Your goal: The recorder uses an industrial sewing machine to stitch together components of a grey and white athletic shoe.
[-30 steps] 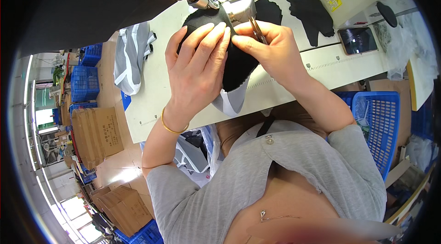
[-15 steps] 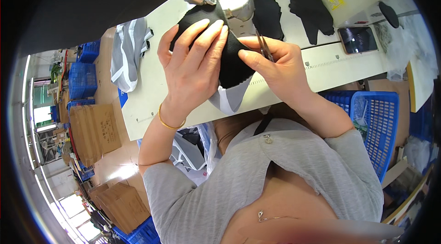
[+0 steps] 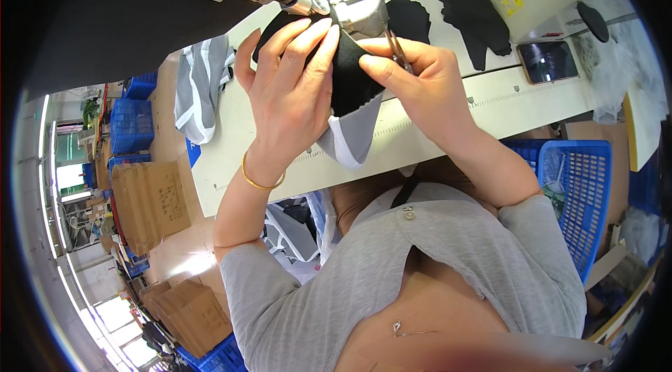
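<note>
A black cloth piece (image 3: 350,85) with a zigzag-cut edge lies under the head of a sewing machine (image 3: 308,1). Grey and white fabric (image 3: 352,137) hangs from beneath it over the table's front. My left hand (image 3: 290,85) rests its bent fingers on top of the black cloth just before the presser area, its thumb hidden; a gold bangle circles the wrist. At the cloth's right edge, my right hand (image 3: 420,78) pinches the fabric between thumb and forefinger. Dark metal thread snips (image 3: 397,52) are tucked in that same hand, tips pointing up.
Black cut pieces (image 3: 476,25) lie at the table's back right, near a phone (image 3: 547,62). Grey-white fabric (image 3: 201,88) drapes over the left end. A blue basket (image 3: 574,197) stands at right; cardboard boxes (image 3: 150,204) sit on the floor at left.
Both hands and the black cloth appear slightly nearer the machine head, with less cloth showing in front of it. The view has shifted a little. Both grips look the same.
</note>
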The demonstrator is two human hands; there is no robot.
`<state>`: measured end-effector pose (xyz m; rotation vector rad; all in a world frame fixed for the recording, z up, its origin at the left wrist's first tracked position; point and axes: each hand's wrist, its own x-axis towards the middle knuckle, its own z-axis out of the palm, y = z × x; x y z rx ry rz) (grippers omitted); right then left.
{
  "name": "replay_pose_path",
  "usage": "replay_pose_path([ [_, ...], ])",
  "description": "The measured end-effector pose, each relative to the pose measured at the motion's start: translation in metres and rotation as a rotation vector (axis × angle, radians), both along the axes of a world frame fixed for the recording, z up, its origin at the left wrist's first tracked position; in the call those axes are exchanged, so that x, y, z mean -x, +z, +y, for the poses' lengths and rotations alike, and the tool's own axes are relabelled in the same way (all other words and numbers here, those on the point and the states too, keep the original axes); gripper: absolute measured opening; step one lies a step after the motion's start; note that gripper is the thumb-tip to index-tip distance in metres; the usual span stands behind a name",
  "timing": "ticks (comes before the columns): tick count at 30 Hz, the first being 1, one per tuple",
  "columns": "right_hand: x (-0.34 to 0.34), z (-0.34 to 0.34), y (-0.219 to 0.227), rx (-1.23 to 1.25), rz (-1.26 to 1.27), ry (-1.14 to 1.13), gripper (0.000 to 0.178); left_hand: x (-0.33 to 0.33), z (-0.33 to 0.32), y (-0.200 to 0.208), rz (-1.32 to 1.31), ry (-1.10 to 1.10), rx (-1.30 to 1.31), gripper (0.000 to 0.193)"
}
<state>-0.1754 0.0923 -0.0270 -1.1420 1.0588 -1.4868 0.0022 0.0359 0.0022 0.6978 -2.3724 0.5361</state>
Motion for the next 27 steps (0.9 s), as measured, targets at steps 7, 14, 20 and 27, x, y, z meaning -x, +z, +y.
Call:
replay_pose_path([
  [7,-0.003,-0.017,-0.003,0.110,0.000,-0.023,0.023,0.001,-0.008,-0.003,0.046,0.022,0.070,0.031],
  [14,-0.003,-0.024,-0.001,0.145,0.025,-0.042,0.016,0.001,-0.012,-0.006,0.062,0.053,0.101,0.028],
  [20,-0.002,-0.025,0.000,0.151,0.049,-0.042,0.020,0.000,-0.015,-0.006,0.121,0.027,0.016,0.026],
  [27,0.007,-0.025,0.004,0.130,0.286,-0.144,0.018,-0.041,-0.033,-0.016,1.326,0.021,-1.446,0.026],
])
